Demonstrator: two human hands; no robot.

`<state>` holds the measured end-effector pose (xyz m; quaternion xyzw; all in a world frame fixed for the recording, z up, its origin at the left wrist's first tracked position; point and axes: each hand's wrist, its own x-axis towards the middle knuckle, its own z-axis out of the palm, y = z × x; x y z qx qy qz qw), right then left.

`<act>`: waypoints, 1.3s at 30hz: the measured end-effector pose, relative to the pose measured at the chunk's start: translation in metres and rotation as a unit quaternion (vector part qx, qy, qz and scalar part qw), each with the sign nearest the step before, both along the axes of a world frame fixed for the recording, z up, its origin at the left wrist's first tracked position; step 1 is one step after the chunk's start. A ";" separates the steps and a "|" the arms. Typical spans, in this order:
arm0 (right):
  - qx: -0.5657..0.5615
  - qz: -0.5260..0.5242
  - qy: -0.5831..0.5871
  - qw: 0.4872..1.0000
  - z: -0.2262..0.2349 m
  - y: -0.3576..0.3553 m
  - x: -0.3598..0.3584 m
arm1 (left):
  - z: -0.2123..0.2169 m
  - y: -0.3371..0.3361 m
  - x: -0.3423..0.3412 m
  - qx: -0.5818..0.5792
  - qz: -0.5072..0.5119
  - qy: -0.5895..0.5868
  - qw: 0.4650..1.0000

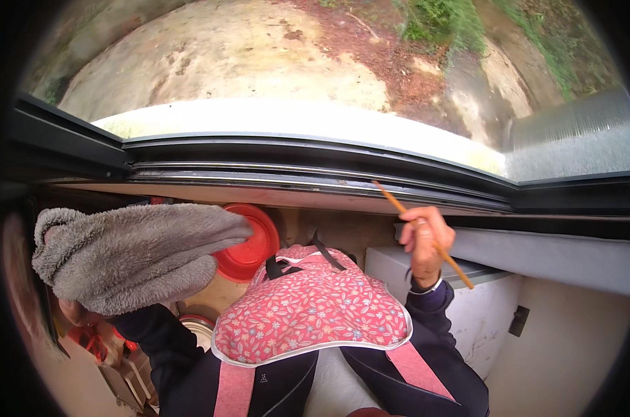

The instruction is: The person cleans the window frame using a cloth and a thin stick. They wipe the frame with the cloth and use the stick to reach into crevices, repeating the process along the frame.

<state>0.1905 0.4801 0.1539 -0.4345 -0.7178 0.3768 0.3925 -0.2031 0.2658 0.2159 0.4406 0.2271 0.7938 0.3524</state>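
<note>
My right hand (424,238) grips a thin wooden stick (391,200), whose tip rests in the dark sliding window track (315,177). My left hand is hidden under a fluffy grey cloth (131,254) that it holds up at the left, below the window sill. A pink floral apron (308,313) covers my front between both dark sleeves.
A red round basin (249,247) sits behind the cloth, under the sill. A white box-like unit (482,306) stands to the right below my right hand. Outside the window lie bare ground and some grass (440,24). Red objects (93,340) sit low at the left.
</note>
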 end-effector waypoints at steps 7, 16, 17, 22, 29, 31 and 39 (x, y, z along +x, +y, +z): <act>-0.140 0.022 0.095 0.985 -0.009 0.019 0.004 | 0.020 0.013 0.017 0.019 -0.028 0.054 0.998; -0.351 0.285 0.310 0.836 -0.024 0.028 -0.107 | 0.030 0.009 0.034 0.023 -0.012 0.099 0.995; -0.326 0.272 0.309 0.851 -0.022 0.032 -0.103 | 0.029 0.006 0.035 0.022 -0.010 0.093 0.995; -0.300 0.209 0.268 0.892 -0.026 0.060 -0.036 | 0.020 -0.001 0.039 -0.003 0.059 0.130 0.990; 0.096 0.291 0.015 0.952 0.061 0.061 -0.023 | 0.001 -0.005 0.038 -0.015 0.118 0.072 0.990; 0.009 0.247 0.040 0.968 0.077 0.051 -0.029 | -0.007 -0.006 0.037 -0.017 0.142 0.045 0.989; 0.184 0.230 -0.212 0.932 -0.009 0.067 -0.083 | -0.043 -0.042 0.033 -0.157 0.257 -0.141 0.943</act>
